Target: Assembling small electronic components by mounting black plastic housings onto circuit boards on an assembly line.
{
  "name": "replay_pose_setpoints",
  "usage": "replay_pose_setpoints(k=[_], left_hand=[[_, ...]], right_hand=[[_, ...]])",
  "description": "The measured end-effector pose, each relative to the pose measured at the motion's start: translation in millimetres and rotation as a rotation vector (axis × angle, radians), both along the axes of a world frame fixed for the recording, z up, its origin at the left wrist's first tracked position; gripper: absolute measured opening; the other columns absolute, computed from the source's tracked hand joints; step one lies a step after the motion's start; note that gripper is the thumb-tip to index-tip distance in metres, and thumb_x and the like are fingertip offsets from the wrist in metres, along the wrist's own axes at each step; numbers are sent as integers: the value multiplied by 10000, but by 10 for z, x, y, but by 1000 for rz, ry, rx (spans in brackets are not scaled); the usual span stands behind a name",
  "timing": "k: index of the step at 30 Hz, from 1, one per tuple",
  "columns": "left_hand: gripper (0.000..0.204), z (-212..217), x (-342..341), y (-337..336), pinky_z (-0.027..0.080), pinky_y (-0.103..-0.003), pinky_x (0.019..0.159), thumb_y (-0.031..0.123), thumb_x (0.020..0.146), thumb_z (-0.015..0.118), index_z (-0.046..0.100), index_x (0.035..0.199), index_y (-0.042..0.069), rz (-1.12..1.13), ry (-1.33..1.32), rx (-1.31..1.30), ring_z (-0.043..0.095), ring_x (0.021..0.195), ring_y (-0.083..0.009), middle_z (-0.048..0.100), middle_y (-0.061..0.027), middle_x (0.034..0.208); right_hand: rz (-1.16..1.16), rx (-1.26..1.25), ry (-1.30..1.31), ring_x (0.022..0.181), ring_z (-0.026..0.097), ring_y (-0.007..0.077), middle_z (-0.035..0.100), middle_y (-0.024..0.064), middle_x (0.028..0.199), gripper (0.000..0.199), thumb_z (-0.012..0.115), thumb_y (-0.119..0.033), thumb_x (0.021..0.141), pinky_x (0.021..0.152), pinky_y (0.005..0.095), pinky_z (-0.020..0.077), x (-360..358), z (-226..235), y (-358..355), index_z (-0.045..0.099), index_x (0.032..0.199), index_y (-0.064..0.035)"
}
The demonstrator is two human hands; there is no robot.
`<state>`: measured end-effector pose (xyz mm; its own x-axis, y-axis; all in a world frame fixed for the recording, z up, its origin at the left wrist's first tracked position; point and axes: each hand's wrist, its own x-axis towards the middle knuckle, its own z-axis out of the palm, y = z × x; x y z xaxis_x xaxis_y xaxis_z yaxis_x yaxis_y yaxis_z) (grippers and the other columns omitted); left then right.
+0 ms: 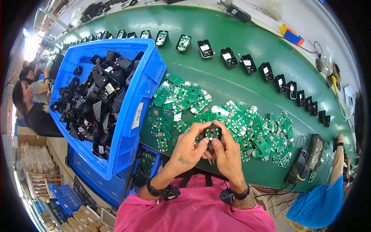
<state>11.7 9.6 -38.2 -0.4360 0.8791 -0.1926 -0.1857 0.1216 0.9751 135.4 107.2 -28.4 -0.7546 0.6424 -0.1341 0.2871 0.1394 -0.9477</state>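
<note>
A small black plastic housing with a green circuit board (212,132) in it is held between both hands, just over the near edge of the table. My left hand (188,145) grips its left side, and my right hand (228,149) closes round the right side. Both thumbs press on the board's face while the fingers wrap the black rim. Some of the housing is hidden behind the fingers. Just beyond the hands, loose green circuit boards (247,123) lie in a wide, overlapping pile.
A blue crate (145,77) of black housings with wires stands at left. Black housings (228,57) line the green table (216,83) in a long curved row. A black power adapter (297,166) with cables lies at right, near a co-worker in a blue shirt (319,203).
</note>
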Motion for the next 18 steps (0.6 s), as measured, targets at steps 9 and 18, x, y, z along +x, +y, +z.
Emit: replay_pose_setpoints(k=[9, 18], left_hand=[[405, 19, -250, 161, 563, -245, 497, -25, 944, 487, 424, 1343, 5, -31, -37, 26, 682, 621, -171, 646, -174, 1079], [373, 197, -1078, 739, 531, -250, 459, 14, 934, 472, 489, 1305, -11, 117, 105, 44, 680, 547, -204, 654, -185, 1040]], right_hand=[[3, 108, -50, 623, 650, 221, 669, 120, 779, 459, 602, -106, 941, 587, 341, 492, -87, 102, 166, 508, 1386, -43], [56, 1475, -280, 1252, 458, 366, 528, 89, 1348, 721, 712, 3, 710, 963, 514, 420, -998, 149, 1824, 490, 1387, -103]])
